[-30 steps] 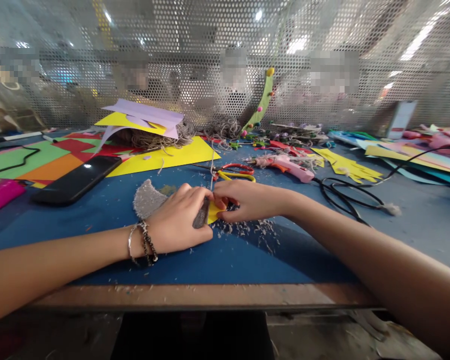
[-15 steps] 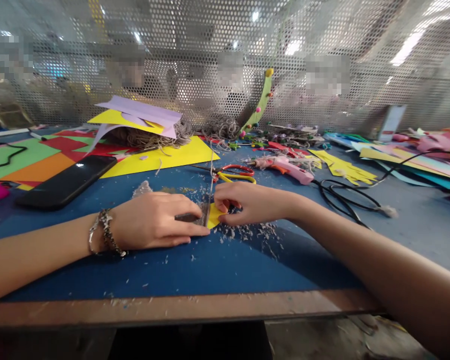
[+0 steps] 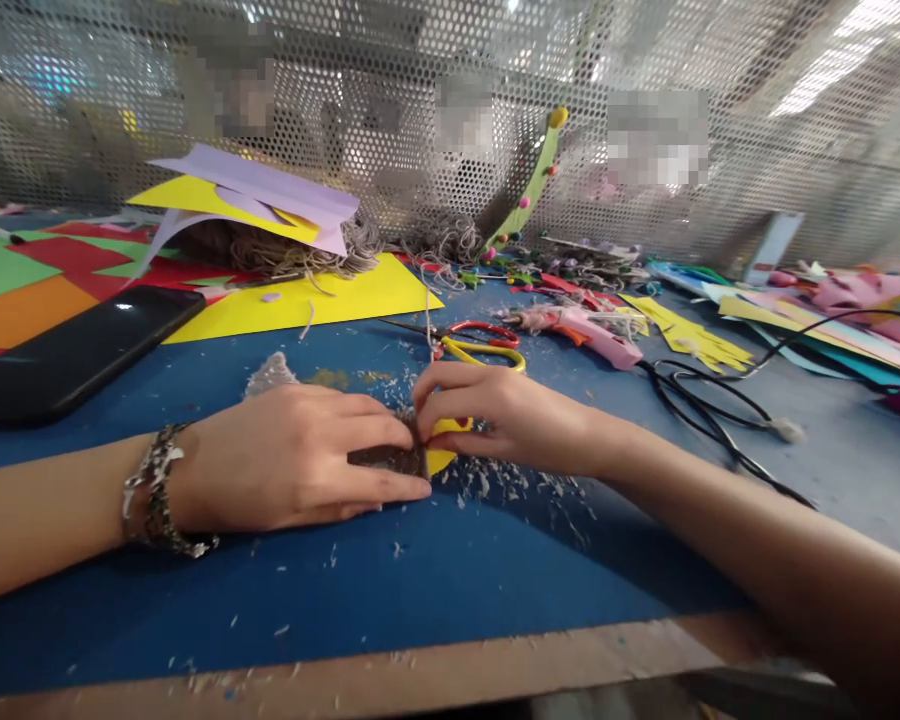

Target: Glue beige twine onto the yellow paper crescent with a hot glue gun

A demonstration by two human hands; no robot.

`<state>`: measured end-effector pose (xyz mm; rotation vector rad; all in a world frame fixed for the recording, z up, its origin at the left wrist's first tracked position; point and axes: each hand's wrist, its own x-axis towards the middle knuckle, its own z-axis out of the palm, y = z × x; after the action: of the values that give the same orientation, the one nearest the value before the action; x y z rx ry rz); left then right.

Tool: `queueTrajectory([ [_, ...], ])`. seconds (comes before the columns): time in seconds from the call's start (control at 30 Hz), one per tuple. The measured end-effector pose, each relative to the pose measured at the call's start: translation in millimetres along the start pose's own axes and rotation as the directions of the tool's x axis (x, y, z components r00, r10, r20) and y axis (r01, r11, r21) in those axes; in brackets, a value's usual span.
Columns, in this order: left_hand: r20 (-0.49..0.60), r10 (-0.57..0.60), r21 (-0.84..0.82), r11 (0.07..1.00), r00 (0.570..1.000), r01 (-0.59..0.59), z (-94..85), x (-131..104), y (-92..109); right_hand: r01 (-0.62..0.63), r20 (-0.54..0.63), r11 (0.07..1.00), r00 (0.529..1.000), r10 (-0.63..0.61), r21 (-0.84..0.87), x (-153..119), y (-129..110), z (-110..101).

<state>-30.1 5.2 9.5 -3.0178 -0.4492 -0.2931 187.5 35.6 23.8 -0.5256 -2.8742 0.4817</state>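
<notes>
My left hand (image 3: 292, 455) lies low on the blue table, its thumb and a finger holding down a dark flat piece (image 3: 390, 458) between them. A yellow paper piece (image 3: 441, 458) sticks out past the right end of the dark piece. At that end my right hand (image 3: 487, 415) is closed in a pinch. A thin grey string (image 3: 429, 320) runs down from behind the scissors into its fingers; the fingertips hide the string's lower part. Just beyond my right hand rest scissors (image 3: 480, 345) with red and yellow handles.
A black phone (image 3: 82, 350) lies at left, with yellow paper (image 3: 307, 305) and a yarn heap (image 3: 270, 250) behind. At right are a pink glue gun (image 3: 600, 335), black cable (image 3: 690, 400) and yellow paper hand (image 3: 686, 335). Perforated metal mesh (image 3: 390, 120) stands behind; grey scraps (image 3: 487, 480) litter the table.
My right fingers have moved left from the yellow paper onto the end of the dark piece, where the string runs. My left hand keeps its hold. The view has shifted slightly.
</notes>
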Motion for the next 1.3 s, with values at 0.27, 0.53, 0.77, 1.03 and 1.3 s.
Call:
queueTrajectory([
  [0.27,-0.061,0.076,0.106,0.992,0.995,-0.069,-1.6,-1,2,-0.062,-0.052,0.998,0.997,0.063,0.016,1,-4,1],
  [0.53,-0.047,0.076,0.118,0.991,0.996,-0.070,-1.4,-3,2,-0.037,-0.073,0.999,0.997,0.035,-0.037,3,-13,5],
  [0.77,0.013,0.008,0.159,0.987,1.000,-0.010,1.0,1,9,-0.073,-0.133,0.996,0.989,0.066,-0.046,5,-15,10],
  [1.03,-0.065,-0.049,0.139,0.989,0.997,0.058,3.8,0,17,-0.102,-0.147,0.994,0.985,0.096,-0.040,5,-12,6],
  [1.3,-0.031,-0.073,0.116,0.990,0.997,0.076,1.4,0,15,-0.087,-0.026,0.996,0.996,0.086,-0.030,-4,-3,-10],
])
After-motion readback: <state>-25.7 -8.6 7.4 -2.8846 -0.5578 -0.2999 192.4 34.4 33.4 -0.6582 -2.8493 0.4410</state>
